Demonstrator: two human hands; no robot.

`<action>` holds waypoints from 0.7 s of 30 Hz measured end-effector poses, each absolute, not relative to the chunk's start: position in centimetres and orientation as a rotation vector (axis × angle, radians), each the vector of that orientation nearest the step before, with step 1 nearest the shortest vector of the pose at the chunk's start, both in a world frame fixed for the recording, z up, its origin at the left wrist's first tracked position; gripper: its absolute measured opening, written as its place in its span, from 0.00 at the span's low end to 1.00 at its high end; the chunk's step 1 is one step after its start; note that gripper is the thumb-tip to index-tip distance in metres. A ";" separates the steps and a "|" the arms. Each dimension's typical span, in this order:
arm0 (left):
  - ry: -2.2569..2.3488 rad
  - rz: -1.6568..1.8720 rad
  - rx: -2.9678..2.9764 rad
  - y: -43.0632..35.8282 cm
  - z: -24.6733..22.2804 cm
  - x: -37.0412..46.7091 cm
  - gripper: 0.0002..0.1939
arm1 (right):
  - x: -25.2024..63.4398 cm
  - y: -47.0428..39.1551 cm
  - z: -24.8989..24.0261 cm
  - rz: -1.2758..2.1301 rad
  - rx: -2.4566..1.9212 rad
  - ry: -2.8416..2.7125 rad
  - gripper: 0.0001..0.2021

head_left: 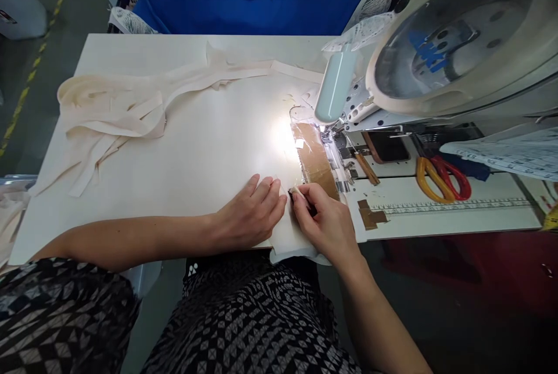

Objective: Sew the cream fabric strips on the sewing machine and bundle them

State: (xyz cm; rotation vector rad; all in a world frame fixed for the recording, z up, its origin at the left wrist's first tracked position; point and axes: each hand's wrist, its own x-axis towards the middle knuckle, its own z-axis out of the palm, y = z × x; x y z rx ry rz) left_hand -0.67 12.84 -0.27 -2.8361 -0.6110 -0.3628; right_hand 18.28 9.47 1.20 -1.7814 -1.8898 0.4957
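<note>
Cream cloth (290,234) is held in a narrow grip between the thumb and fingertips of the right hand (329,220), along with something dark (too small to be named). It is spread at the front of the tabletop (209,170) and draped over its edge. Just beside, the left hand (253,214) is laid flat on it, fingers together. Long cream strips (111,106) are heaped at the far left, while scissors (440,178) are placed on the right, near a phone (390,146).
</note>
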 end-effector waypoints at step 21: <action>-0.602 -0.319 -2.825 12.9 -0.2 -0.8 0.22 | 20.4 8.5 3.2 0.607 -1.706 -2.195 0.10</action>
